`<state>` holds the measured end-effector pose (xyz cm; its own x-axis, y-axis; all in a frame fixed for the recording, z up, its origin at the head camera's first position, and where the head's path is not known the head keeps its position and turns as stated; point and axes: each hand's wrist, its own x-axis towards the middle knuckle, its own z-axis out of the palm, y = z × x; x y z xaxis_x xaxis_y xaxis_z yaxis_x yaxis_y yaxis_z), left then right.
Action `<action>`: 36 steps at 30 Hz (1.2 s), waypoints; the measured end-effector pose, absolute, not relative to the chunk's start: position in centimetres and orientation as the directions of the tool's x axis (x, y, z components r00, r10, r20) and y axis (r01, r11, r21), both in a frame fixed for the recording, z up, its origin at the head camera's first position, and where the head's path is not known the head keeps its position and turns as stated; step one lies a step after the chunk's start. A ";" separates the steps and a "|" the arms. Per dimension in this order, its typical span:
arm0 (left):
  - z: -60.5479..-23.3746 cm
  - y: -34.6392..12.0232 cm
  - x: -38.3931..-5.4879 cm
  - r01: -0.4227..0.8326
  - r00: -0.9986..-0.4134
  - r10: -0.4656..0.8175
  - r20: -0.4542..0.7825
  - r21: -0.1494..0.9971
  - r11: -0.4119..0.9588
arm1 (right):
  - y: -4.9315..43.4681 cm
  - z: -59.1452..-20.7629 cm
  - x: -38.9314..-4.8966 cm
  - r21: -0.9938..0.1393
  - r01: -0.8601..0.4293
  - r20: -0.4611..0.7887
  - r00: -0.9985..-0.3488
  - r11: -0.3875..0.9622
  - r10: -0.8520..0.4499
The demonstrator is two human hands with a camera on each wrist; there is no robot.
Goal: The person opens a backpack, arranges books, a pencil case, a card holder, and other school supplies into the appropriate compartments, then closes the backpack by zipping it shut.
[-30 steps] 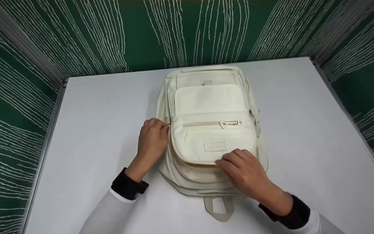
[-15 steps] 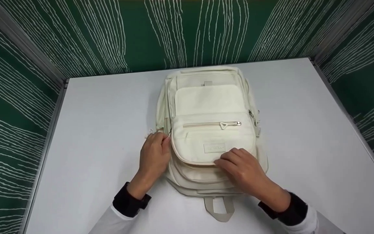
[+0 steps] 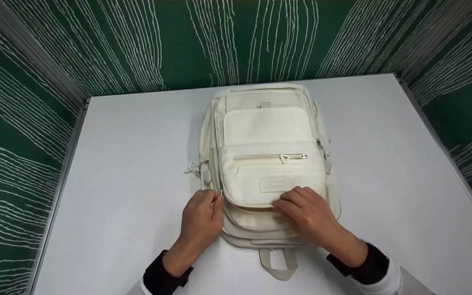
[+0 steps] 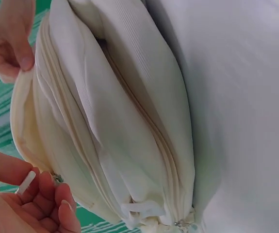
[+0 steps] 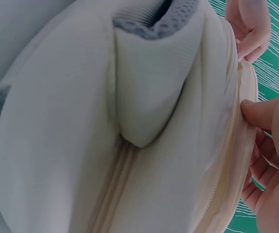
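Observation:
A cream backpack point(image 3: 266, 127) lies on the white table, its carry loop point(image 3: 279, 270) toward the person. My left hand point(image 3: 203, 215) is at the left side of the front pocket. Between its thumb and fingers it pinches a white zipper pull point(image 4: 26, 182), with the metal slider beside the fingertips. The pocket's front panel point(image 3: 240, 184) stands partly unzipped, its inside showing as a gap in the right wrist view. My right hand point(image 3: 312, 217) pinches the panel's lower edge, thumb on the zipper tape point(image 5: 243, 126).
Another zipper point(image 3: 268, 157) with a triangular pull crosses the front panel. A clear charm point(image 3: 193, 168) sticks out at the bag's left side. Green walls with white lines point(image 3: 178, 45) border the table point(image 3: 129, 143) at the back and sides.
My left hand has slid down the pocket's left side toward the person with the zipper pull, uncovering the clear charm. My right hand stays on the panel edge.

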<state>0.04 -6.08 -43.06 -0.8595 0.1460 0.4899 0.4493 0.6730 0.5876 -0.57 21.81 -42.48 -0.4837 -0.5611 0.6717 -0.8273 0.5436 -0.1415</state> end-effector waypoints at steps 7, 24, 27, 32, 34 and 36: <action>-43.1 -5.6 1.7 0.487 -0.842 0.176 0.510 0.578 0.655 | 21.9 -42.3 -0.4 -0.167 -0.823 0.663 -0.502 0.543 -0.555; -42.2 -2.5 4.3 0.558 -0.817 0.273 0.507 0.580 0.593 | 21.8 -42.5 -0.3 -0.203 -0.811 0.656 -0.528 0.548 -0.539; -42.1 -1.5 4.4 0.581 -0.804 0.302 0.512 0.572 0.579 | 21.9 -42.6 -0.3 -0.195 -0.810 0.644 -0.531 0.554 -0.550; -42.1 0.5 4.4 0.611 -0.786 0.350 0.510 0.555 0.564 | 21.9 -42.8 -0.3 -0.205 -0.806 0.640 -0.539 0.555 -0.547; -42.1 1.3 4.4 0.619 -0.779 0.356 0.515 0.546 0.564 | 21.9 -42.9 -0.3 -0.201 -0.807 0.649 -0.534 0.555 -0.542; -42.2 2.0 4.4 0.628 -0.772 0.364 0.521 0.534 0.567 | 21.9 -43.0 -0.3 -0.196 -0.810 0.659 -0.526 0.553 -0.537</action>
